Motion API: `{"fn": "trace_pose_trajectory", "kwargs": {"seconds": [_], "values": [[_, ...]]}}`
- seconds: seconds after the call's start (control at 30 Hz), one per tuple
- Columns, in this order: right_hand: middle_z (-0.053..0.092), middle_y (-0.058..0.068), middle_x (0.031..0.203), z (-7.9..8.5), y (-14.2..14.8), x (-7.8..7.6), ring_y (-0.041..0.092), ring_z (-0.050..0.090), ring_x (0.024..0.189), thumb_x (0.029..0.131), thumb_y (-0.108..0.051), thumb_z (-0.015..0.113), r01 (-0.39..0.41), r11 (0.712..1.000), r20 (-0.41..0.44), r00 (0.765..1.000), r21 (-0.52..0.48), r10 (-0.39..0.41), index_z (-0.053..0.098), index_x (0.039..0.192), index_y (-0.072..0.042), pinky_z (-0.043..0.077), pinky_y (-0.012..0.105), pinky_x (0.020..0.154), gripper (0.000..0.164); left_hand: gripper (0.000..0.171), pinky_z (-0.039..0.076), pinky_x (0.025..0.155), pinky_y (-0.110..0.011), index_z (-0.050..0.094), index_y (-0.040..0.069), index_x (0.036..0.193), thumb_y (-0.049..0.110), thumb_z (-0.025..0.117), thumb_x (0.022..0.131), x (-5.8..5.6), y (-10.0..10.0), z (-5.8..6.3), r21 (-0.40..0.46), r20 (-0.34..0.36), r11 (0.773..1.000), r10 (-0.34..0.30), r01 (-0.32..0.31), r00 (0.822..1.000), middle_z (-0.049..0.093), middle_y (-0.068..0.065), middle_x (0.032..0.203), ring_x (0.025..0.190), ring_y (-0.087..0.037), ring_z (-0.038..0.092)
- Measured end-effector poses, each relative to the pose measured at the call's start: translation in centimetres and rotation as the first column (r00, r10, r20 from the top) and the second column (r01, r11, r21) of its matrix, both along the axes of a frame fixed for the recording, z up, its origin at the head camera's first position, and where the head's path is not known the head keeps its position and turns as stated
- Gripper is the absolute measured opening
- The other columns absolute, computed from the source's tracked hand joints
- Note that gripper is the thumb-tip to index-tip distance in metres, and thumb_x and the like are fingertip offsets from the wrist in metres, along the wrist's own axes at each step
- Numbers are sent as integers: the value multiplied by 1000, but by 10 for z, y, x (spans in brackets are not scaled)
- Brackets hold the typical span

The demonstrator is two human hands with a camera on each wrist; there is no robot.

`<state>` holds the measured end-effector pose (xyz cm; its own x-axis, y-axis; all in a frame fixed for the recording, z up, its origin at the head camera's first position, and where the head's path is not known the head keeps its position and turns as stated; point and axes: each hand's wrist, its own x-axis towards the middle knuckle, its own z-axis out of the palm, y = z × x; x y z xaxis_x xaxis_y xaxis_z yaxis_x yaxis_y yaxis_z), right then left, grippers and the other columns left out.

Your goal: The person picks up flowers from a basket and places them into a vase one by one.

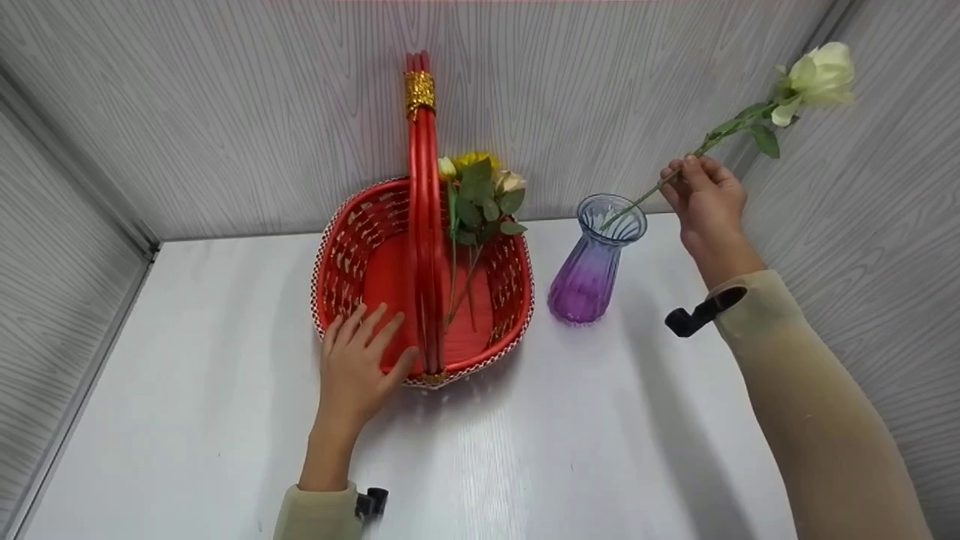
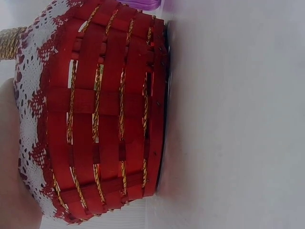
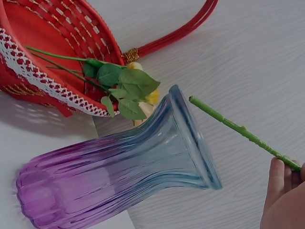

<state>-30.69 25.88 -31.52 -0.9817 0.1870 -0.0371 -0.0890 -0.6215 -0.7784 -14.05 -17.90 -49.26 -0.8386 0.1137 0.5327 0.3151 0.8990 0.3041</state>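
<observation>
My right hand point(image 1: 709, 199) pinches the green stem point(image 3: 238, 129) of a white rose point(image 1: 821, 75). The rose slants up and away to the right. In the right wrist view the cut stem end stands just above the mouth of a glass vase point(image 1: 587, 277), apart from its rim. The vase is blue at the top and purple below, and stands upright. My left hand point(image 1: 356, 371) rests with spread fingers over the near left rim of a red woven basket point(image 2: 109, 105). Inside the basket's right side lean several flowers point(image 1: 480, 195) with green leaves, one yellow.
The basket's tall red handle point(image 1: 424, 225), wrapped in gold near its top, arches up between the left hand and the flowers. Wood-grain panels point(image 1: 262, 112) stand behind and at both sides of the white table point(image 1: 225, 390).
</observation>
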Motion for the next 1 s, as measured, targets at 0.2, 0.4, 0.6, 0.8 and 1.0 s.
{"fn": "trace_pose_trajectory", "kwargs": {"seconds": [0.2, 0.4, 0.6, 0.8, 1.0], "values": [[66, 13, 105, -9, -1, -1, 24, 68, 97, 92, -9, 68, 8, 990, 5, 1000, 138, -9, 56, 113, -2, 56, 34, 93, 25, 57, 19, 119, -58, 61, 21, 139, 55, 53, 94, 0, 0, 1, -3, 25, 1000, -2, 2, 1000, 55, -9, 146, 140, -36, 42], [68, 13, 104, -14, -7, -6, 24, 70, 95, 91, -10, 70, 22, 966, 2, 1000, 259, -24, 58, 111, -2, 59, 33, 87, 24, 58, 20, 118, -59, 63, 19, 137, 57, 53, 93, 0, -1, 0, -6, 20, 1000, -4, 4, 1000, 55, -9, 146, 140, -36, 43], [69, 13, 101, -16, -14, -9, 24, 70, 93, 92, -13, 71, -2, 940, 31, 999, 340, -9, 62, 109, -2, 60, 32, 80, 22, 59, 21, 117, -60, 63, 19, 137, 58, 52, 94, 0, -1, -1, 2, 1, 1000, -9, 9, 1000, 56, -10, 145, 140, -36, 43], [70, 14, 95, -19, -20, -11, 24, 70, 86, 93, -16, 70, -31, 903, 29, 999, 428, 21, 65, 106, 1, 60, 33, 78, 22, 59, 21, 118, -60, 64, 19, 136, 58, 53, 93, 0, 0, -1, 13, -8, 1000, -7, 8, 1000, 57, -10, 144, 139, -36, 44], [68, 14, 94, -18, -24, -13, 24, 70, 86, 94, -16, 70, -92, 837, 29, 995, 539, 91, 61, 111, 5, 61, 33, 78, 28, 60, 21, 117, -60, 64, 19, 136, 59, 52, 93, -1, 0, -1, 6, -2, 1000, 2, -2, 1000, 56, -9, 145, 139, -36, 44]]}}
